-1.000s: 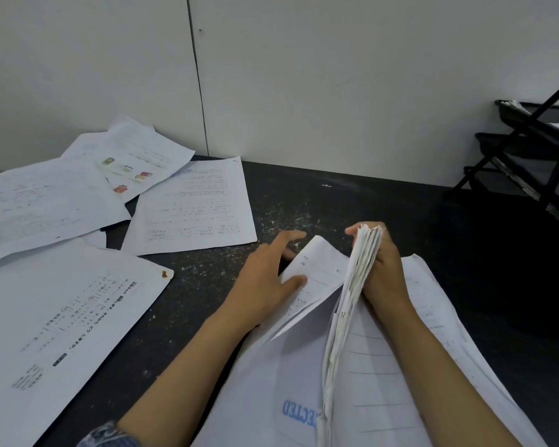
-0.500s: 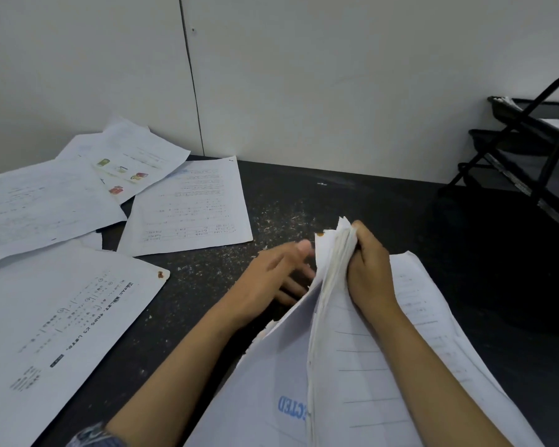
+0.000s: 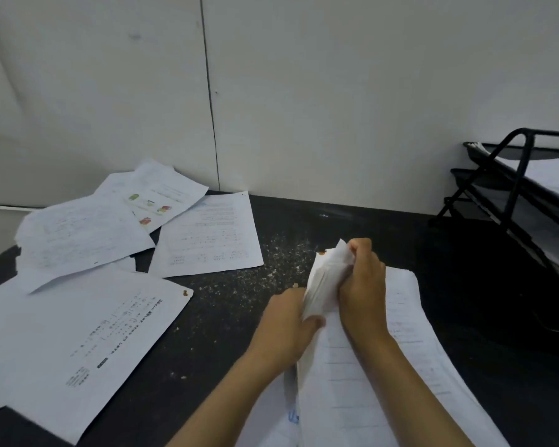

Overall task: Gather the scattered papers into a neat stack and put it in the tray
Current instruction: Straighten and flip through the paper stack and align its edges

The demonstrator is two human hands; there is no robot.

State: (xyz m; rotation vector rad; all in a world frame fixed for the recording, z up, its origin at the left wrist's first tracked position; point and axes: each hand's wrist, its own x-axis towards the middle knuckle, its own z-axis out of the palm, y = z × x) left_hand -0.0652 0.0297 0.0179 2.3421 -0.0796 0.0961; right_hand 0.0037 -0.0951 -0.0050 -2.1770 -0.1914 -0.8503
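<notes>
A thick bundle of white papers lies in front of me on the dark table, its far end lifted and curled. My right hand grips that far end from the right. My left hand presses against the bundle's left side, fingers closed on its edge. Several loose sheets lie scattered at the left: a big one near me, one in the middle, one with colour pictures against the wall. The black wire tray stands at the far right.
The tray rack has stacked tiers holding white sheets. A white wall rises right behind the table. Pale crumbs speckle the dark tabletop between the loose sheets and my hands. The table's left edge shows at the far left.
My left hand slid off the loose sheet and closed against the bundle's left side. My right hand tightened on the lifted far end, which is now bunched together instead of fanned.
</notes>
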